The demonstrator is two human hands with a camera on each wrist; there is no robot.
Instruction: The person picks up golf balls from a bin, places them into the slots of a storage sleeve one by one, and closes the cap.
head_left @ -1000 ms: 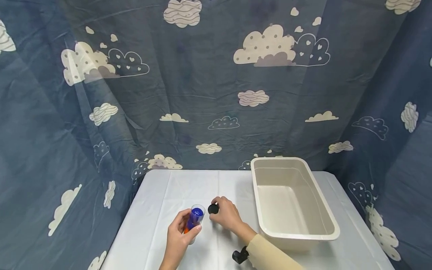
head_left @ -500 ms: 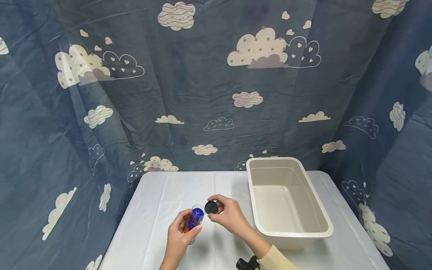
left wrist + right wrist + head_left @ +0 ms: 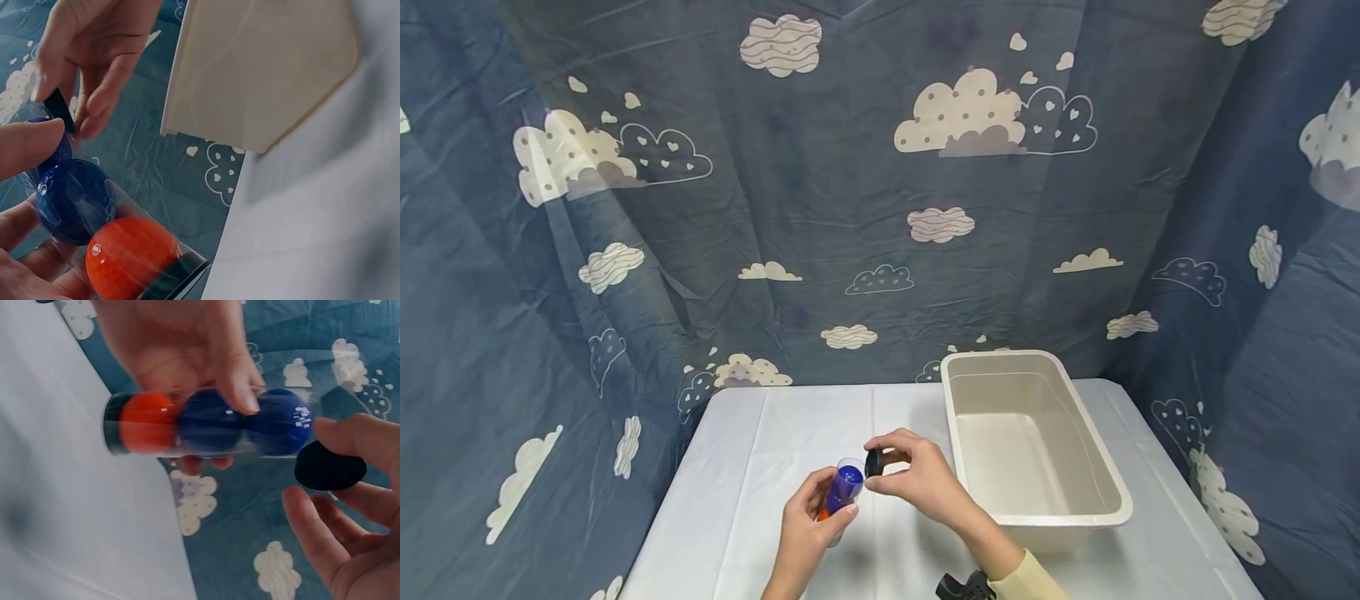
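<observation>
My left hand (image 3: 808,517) grips a clear plastic tube (image 3: 244,450), its thumb across the side. Inside sit an orange ball (image 3: 148,423) at the capped bottom end and two blue balls, one in the middle (image 3: 209,422) and one (image 3: 279,422) near the uncapped end. A dark cap (image 3: 119,423) closes the bottom. Between thumb and fingers, my right hand (image 3: 921,479) pinches a round black cap (image 3: 874,462), held on edge right beside the tube's open mouth. In the head view the tube tilts, mouth up, over the table.
A beige plastic bin (image 3: 951,417) stands on the right of the white-covered table (image 3: 775,450). Dark blue cloth (image 3: 820,208) with cloud prints hangs behind and at both sides. Black wrist gear (image 3: 966,586) shows by the right sleeve.
The black cap has turned from facing the camera to edge-on in my right hand, and the gap to the tube's mouth is narrower. The head view has shifted slightly to the right.
</observation>
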